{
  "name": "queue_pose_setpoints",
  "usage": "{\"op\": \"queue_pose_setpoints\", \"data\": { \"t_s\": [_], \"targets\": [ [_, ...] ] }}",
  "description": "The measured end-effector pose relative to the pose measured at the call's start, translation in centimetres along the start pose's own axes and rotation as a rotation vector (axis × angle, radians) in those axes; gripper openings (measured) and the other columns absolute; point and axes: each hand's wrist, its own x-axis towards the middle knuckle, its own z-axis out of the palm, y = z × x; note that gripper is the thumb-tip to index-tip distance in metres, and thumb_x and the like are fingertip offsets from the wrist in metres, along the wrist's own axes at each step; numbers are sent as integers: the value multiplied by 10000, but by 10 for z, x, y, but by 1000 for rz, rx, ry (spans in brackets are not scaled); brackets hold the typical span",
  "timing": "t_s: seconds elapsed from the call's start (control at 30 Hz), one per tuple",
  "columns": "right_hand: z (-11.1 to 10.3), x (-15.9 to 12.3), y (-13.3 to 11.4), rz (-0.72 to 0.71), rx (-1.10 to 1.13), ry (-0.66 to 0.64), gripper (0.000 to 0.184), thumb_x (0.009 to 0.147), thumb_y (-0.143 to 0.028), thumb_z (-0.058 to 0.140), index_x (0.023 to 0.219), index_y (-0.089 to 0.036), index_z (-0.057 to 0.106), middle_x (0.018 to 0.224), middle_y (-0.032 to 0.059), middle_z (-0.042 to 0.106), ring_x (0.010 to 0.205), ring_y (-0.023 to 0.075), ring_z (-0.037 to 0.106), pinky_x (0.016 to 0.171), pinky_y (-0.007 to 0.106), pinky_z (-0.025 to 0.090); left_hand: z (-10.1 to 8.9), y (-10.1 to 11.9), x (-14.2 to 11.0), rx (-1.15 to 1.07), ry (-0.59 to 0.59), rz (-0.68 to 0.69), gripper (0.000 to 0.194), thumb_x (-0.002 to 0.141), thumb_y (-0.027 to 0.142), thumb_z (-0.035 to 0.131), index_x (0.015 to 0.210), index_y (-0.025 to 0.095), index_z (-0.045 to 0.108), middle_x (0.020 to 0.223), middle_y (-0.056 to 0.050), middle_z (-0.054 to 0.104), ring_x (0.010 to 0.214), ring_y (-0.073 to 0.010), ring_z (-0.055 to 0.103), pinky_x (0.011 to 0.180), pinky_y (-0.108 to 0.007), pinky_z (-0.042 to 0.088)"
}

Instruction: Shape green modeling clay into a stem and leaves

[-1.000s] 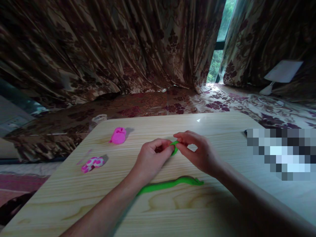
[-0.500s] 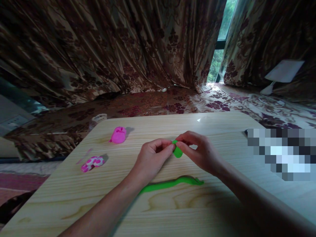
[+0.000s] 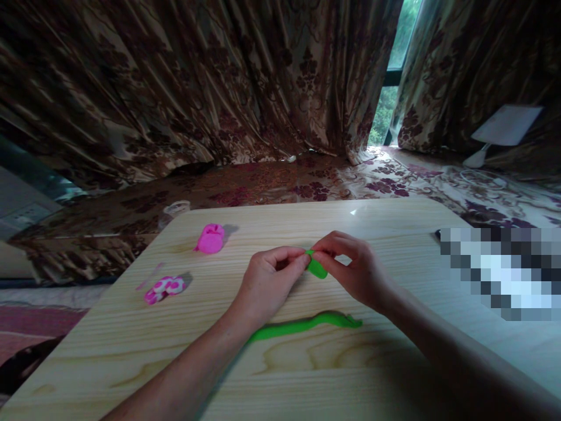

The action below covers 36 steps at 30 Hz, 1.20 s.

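Between my two hands is a small flattened piece of green modelling clay (image 3: 318, 269), its rounded end hanging below the fingertips. My left hand (image 3: 275, 279) pinches its upper edge from the left with thumb and forefinger. From the right, my right hand (image 3: 350, 266) pinches the same edge, thumb and fingers closed on it. A long green clay strip (image 3: 302, 325) lies on the table nearer to me, its left end hidden behind my left forearm. Farther off at the left sit a pink clay shape with a hollow (image 3: 211, 240) and a pink-and-white spotted clay piece (image 3: 165, 289).
The pale wooden table (image 3: 272, 228) has rounded far corners. A thin pinkish stick (image 3: 149, 276) lies near its left edge. At the right is a blurred-out object (image 3: 499, 275). Beyond stand a white lamp (image 3: 504, 126) and patterned curtains (image 3: 263, 76).
The hanging end of the green clay piece has swung slightly to the right between my fingers. Both hands keep nearly the same place and grip.
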Motion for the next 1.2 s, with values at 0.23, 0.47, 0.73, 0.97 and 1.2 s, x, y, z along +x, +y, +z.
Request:
{"op": "queue_pose_setpoints", "data": {
  "t_s": [0.23, 0.47, 0.73, 0.97, 1.2],
  "targets": [
    [0, 1, 0, -3, -9, -11, 130, 836, -157, 554, 888, -186, 670, 814, 30, 617, 717, 121, 588, 627, 244, 472, 3, 6, -2, -31, -49, -9, 157, 741, 264, 623, 837, 189, 722, 684, 15, 659, 654, -127, 565, 634, -223, 408],
    [0, -1, 1, -93, -71, 32, 137, 853, -173, 529, 898, -181, 658, 844, 45, 617, 770, 137, 587, 685, 267, 476, 3, 6, -1, -82, -51, -74, 143, 729, 296, 636, 720, 167, 698, 643, 8, 639, 623, -117, 541, 607, -220, 392],
    [0, 0, 2, -19, -99, 14, 112, 824, -156, 546, 882, -183, 638, 747, 14, 607, 660, 115, 563, 612, 241, 464, 1, 2, 2, -226, -46, -153, 204, 703, 297, 668, 853, 162, 688, 660, -6, 654, 612, -116, 557, 603, -226, 413],
    [3, -1, 2, 3, -99, 3, 107, 806, -156, 561, 886, -183, 626, 734, 6, 600, 654, 114, 553, 594, 238, 446, 0, -1, 2, -165, 14, -82, 154, 703, 296, 668, 796, 174, 675, 671, 7, 636, 634, -114, 561, 619, -224, 413],
    [2, -2, 2, -2, -120, -7, 75, 805, -145, 555, 771, -169, 618, 721, 11, 590, 641, 113, 547, 567, 233, 428, 5, 4, 0, -185, -147, -148, 173, 695, 246, 645, 840, 157, 675, 697, -6, 651, 651, -129, 568, 629, -238, 415]
  ]
}}
